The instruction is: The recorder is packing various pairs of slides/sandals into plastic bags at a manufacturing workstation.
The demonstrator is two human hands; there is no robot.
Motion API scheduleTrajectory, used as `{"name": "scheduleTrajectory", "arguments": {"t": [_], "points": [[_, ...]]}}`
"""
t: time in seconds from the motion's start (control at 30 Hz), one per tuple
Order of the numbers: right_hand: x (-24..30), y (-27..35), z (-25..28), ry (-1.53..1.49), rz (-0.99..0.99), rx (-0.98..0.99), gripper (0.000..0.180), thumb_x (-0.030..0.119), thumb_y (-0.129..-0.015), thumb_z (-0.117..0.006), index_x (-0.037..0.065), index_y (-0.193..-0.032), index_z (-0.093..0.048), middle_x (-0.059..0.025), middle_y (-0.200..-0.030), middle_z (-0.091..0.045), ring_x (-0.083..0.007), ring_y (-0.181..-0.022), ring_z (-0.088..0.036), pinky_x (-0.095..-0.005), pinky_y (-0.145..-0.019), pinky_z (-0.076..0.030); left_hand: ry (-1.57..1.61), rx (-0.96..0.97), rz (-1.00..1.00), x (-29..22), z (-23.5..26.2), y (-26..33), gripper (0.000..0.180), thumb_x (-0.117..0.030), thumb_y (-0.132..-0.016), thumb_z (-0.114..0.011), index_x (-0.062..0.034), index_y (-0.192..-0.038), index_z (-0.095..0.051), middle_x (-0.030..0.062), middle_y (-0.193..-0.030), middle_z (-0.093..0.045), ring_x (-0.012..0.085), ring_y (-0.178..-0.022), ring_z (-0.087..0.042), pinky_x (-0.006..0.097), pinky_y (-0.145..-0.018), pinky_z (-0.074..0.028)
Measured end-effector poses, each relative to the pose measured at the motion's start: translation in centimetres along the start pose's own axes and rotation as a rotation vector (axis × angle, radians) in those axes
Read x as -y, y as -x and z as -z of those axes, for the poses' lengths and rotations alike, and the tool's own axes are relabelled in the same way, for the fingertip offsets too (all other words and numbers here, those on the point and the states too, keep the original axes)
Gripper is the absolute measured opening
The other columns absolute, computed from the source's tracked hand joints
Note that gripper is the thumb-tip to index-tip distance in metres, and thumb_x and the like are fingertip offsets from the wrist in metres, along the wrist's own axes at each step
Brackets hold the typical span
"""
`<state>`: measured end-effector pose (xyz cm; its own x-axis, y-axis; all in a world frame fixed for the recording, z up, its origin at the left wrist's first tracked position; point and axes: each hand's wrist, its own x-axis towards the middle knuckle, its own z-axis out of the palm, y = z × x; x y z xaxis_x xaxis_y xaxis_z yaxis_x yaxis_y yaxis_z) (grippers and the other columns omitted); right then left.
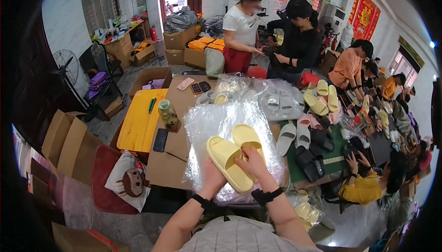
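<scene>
Two pale yellow slippers are held in front of me, over a stack of clear plastic bags (198, 127). My left hand (212, 176) grips the nearer slipper (229, 161) along its left side; the fingers beneath it are hidden. On the other side, my right hand (253, 163) is closed around the pair, its thumb by the nearer slipper's opening. The farther slipper (245, 135) lies partly behind the nearer one, tilted the other way. Both wrists wear black bands.
Left of the bags are a black phone (160, 140), a jar (168, 114) and a yellow-orange stack (138, 120). More slippers (309, 160) lie on the right. Two people (294, 40) stand across the table; others work along the right. Cartons (76, 146) stand on the left floor.
</scene>
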<state>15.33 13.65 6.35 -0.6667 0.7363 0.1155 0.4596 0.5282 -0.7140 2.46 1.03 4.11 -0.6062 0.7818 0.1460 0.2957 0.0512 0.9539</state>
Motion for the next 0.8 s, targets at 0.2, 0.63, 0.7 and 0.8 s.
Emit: {"name": "scheduleTrajectory", "arguments": {"t": [0.2,0.63,0.7,0.8], "points": [[-1.0,-0.3,-1.0,0.022,0.006,-0.090,0.038,0.029,-0.090,-0.070,0.000,-0.114,-0.065,-0.0218,-0.097,-0.064,-0.0402,-0.090,-0.063,-0.0457,-0.081,-0.052,-0.319,0.086,-0.171,0.9,0.2,0.0,0.048,-0.031,-0.083,-0.071,-0.0059,-0.123,-0.065,0.0198,-0.127,-0.063,0.0392,-0.127,-0.048,0.048,-0.109,-0.034],[0.0,3.4,1.7,-0.022,-0.154,-0.358,0.022,0.018,-0.088,-0.069,0.001,-0.085,-0.055,-0.0157,-0.073,-0.058,-0.0344,-0.068,-0.060,-0.0426,-0.062,-0.048,-0.566,0.012,-0.299,3.7,-0.3,0.0,0.058,-0.027,-0.081,-0.067,0.0044,-0.129,-0.058,0.0286,-0.146,-0.046,0.0450,-0.139,-0.038,0.053,-0.115,-0.031],[-2.7,4.0,0.3,0.197,-0.009,-0.364,0.026,0.023,-0.088,-0.071,0.003,-0.091,-0.055,-0.0169,-0.083,-0.060,-0.0359,-0.075,-0.061,-0.0453,-0.066,-0.049,-0.606,0.082,-0.276,3.3,-0.4,-0.5,0.059,-0.032,-0.086,-0.064,-0.0026,-0.137,-0.054,0.0279,-0.150,-0.042,0.0461,-0.142,-0.034,0.054,-0.117,-0.028],[-3.0,4.3,0.3,0.260,-0.042,-0.310,0.028,0.026,-0.087,-0.071,0.004,-0.094,-0.054,-0.0182,-0.091,-0.061,-0.0382,-0.084,-0.062,-0.0477,-0.070,-0.049,-0.638,0.102,-0.274,3.8,-0.1,-0.6,0.060,-0.032,-0.085,-0.065,-0.0018,-0.135,-0.056,0.0293,-0.149,-0.042,0.0455,-0.142,-0.034,0.053,-0.117,-0.028]]}}
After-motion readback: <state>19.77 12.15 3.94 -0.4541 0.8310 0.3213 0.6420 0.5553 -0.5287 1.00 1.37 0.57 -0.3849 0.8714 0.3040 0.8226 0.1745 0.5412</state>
